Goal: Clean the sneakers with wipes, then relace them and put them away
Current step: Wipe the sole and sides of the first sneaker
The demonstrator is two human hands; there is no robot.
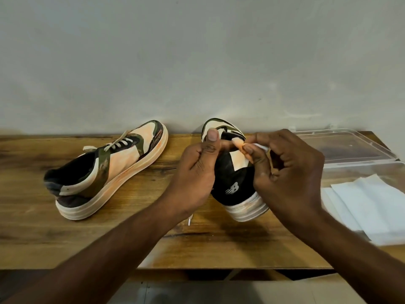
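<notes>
Your left hand (pixel 198 170) is gripping the black-heeled New Balance sneaker (pixel 235 183) on the wooden table (pixel 65 238); your right hand (pixel 287 172) is pinching a white wipe (pixel 262 147) against its upper; the laced sneaker (pixel 105 170) is lying alongside

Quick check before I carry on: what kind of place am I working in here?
Probably a plain room at home, set up as a makeshift cleaning spot: a wooden table pushed against a bare plastered wall, with a clear plastic box and a stack of white wipes on it.

Open tabletop (pixel 65 244) in front of laced sneaker (pixel 105 170); right of it, held sneaker (pixel 234 178), then wipes (pixel 368 205), probably clear lid (pixel 348 145) behind.
</notes>
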